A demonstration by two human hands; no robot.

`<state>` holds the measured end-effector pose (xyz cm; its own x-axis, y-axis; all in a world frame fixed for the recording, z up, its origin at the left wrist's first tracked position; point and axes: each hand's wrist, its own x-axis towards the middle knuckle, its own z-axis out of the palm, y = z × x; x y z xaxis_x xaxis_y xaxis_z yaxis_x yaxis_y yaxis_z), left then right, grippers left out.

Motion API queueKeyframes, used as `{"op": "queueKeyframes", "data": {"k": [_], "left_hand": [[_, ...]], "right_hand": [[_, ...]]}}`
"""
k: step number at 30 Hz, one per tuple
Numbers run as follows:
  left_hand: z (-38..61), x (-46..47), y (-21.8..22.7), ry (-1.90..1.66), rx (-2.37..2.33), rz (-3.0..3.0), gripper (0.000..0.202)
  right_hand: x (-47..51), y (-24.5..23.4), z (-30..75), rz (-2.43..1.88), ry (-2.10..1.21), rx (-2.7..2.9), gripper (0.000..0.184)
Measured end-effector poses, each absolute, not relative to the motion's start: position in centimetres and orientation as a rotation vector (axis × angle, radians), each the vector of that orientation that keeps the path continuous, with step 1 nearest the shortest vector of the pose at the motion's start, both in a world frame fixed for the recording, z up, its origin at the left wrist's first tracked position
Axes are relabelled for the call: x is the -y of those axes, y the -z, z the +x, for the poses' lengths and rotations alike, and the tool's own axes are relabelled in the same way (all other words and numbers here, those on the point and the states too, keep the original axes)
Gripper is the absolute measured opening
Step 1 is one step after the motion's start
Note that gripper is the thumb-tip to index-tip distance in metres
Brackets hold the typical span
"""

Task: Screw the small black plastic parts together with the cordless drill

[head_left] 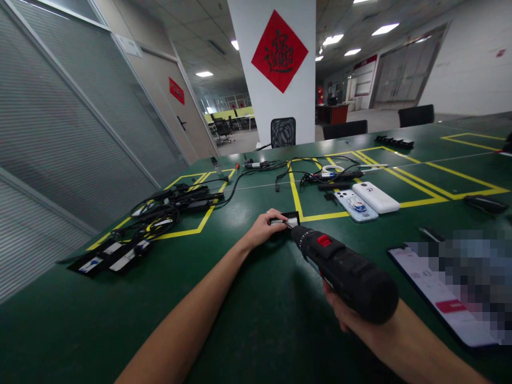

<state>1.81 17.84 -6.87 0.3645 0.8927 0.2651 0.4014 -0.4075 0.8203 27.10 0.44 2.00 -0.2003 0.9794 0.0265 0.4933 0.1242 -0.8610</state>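
Right hand (pixel 338 308): wrapped round drill (pixel 344 269), nose toward ten o'clock | Left hand (pixel 268 226): forearm outstretched from seven o'clock, fingers gripping dark frame (pixel 295 216) on table (pixel 248 330), at drill's ten o'clock.

Drill body (pixel 346 269) matt black plastic by the look, red switch (pixel 324 240) smooth plastic, bit (pixel 289 224) looks like metal; tabletop (pixel 248 325) smooth, semi-gloss, catching soft reflections; white slab (pixel 376 198) smooth plastic-looking, cables (pixel 240 182) dull plastic sheathing, chair back (pixel 283 132) woven mesh, column (pixel 294 104) smooth matt paint

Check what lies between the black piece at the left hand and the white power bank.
The head view shows yellow tape, green tabletop, then a patterned-back smartphone.
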Motion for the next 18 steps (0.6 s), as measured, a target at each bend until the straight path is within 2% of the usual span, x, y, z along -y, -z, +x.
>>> {"op": "queueKeyframes", "data": {"k": [18], "left_hand": [[1.61,-18.08,7.17,-0.94,-1.114,1.979,0.025]], "right_hand": [[-0.39,-1.56,27.34,-1.405,-0.949,1.799,0.027]]}}
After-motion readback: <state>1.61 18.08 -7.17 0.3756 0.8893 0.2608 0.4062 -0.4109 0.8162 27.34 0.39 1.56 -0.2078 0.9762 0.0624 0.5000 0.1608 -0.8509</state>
